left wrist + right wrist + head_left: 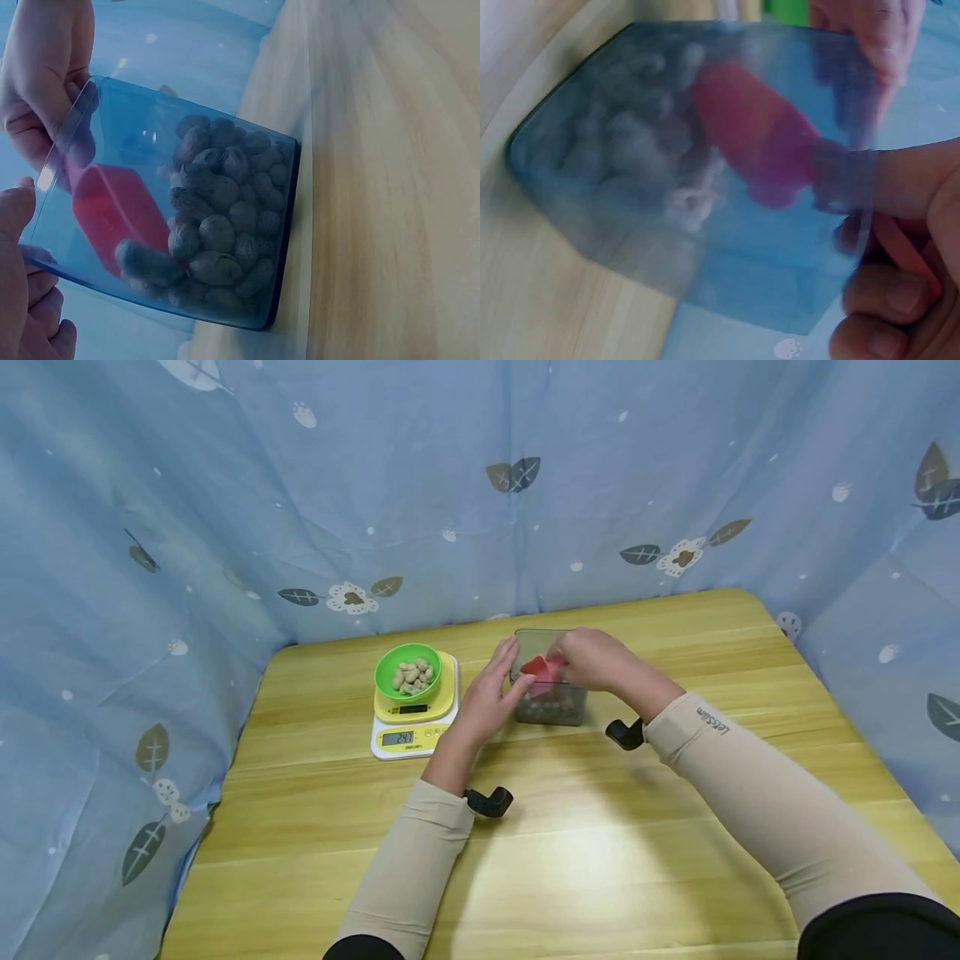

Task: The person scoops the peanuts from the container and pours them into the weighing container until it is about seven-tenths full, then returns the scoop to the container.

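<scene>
A see-through grey plastic container (550, 710) stands on the table, with peanuts in their shells (217, 232) filling its lower part. My right hand (596, 660) reaches over its rim and grips the handle of a pink scoop (120, 214). The scoop is tilted down inside the container, its tip among the peanuts; one peanut lies at its mouth in the left wrist view. My left hand (483, 702) holds the container at its left rim, thumb on one side and fingers on the other. The right wrist view is blurred.
Left of the container, a yellow and white kitchen scale (447, 689) carries a green bowl (386, 672) with several peanuts. Its display (397, 738) appears to read 247. The wooden table (315, 827) is backed by a blue patterned curtain (442, 485).
</scene>
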The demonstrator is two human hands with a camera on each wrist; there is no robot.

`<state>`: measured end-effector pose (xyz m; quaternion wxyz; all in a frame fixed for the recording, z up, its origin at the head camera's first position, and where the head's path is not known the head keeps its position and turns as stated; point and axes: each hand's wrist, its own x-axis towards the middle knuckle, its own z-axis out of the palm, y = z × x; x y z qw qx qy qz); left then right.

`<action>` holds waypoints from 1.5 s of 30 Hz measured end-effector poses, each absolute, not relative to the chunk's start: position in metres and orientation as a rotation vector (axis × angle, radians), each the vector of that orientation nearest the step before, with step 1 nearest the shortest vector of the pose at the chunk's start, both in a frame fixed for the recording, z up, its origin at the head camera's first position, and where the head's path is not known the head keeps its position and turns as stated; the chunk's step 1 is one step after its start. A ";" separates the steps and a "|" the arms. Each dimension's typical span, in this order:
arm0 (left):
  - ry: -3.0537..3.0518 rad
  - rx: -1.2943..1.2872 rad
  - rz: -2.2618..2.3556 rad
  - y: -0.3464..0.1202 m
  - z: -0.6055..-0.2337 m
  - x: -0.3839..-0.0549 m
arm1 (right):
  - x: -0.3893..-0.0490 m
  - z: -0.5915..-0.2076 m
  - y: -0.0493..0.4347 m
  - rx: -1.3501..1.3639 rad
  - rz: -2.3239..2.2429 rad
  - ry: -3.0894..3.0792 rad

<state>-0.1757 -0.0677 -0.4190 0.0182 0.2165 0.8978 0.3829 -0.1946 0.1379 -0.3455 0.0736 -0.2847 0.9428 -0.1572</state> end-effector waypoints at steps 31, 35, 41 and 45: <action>2.789 0.700 1.170 -0.071 -0.422 -0.177 | -0.184 -0.358 0.177 -0.375 -1.140 2.729; 2.798 0.702 1.163 -0.071 -0.421 -0.176 | -0.182 -0.360 0.182 -0.352 -1.169 2.745; 2.793 0.701 1.194 -0.073 -0.416 -0.175 | -0.182 -0.363 0.185 -0.333 -1.183 2.738; 2.797 0.682 1.202 -0.081 -0.411 -0.174 | -0.183 -0.363 0.187 -0.300 -1.185 2.726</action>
